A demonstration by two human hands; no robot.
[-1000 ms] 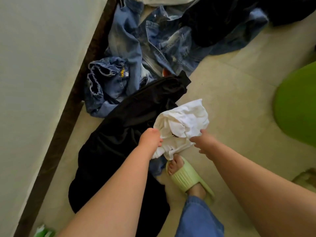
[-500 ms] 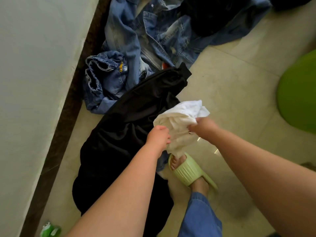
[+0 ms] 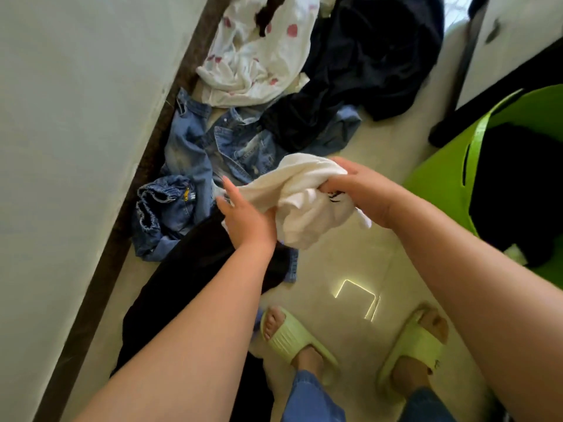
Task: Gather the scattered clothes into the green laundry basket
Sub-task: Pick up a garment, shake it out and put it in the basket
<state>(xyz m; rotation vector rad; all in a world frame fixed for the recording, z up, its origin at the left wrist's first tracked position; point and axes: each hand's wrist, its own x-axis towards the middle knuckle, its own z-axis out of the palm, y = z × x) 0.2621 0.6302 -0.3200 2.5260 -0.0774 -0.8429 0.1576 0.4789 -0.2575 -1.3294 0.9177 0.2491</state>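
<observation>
Holding white garment [image 3: 300, 196] (basket [image 3: 438, 175] beside)

Two hands show, the left hand [image 3: 248, 222] and the right hand [image 3: 362, 190], and between them one white garment [image 3: 300, 205]. On the floor [image 3: 350, 269] lie five more pieces of clothing: one white cloth with red spots [image 3: 253, 65], one dark navy garment [image 3: 365, 65], one denim shirt [image 3: 231, 144], one pair of denim jeans [image 3: 164, 208] and one black garment [image 3: 182, 284] (where they overlap, the count is less sure). One green laundry basket [image 3: 441, 175] holds one dark item [image 3: 518, 190]. Two pale green slippers appear, one [image 3: 289, 339] left, one [image 3: 414, 345] right.
</observation>
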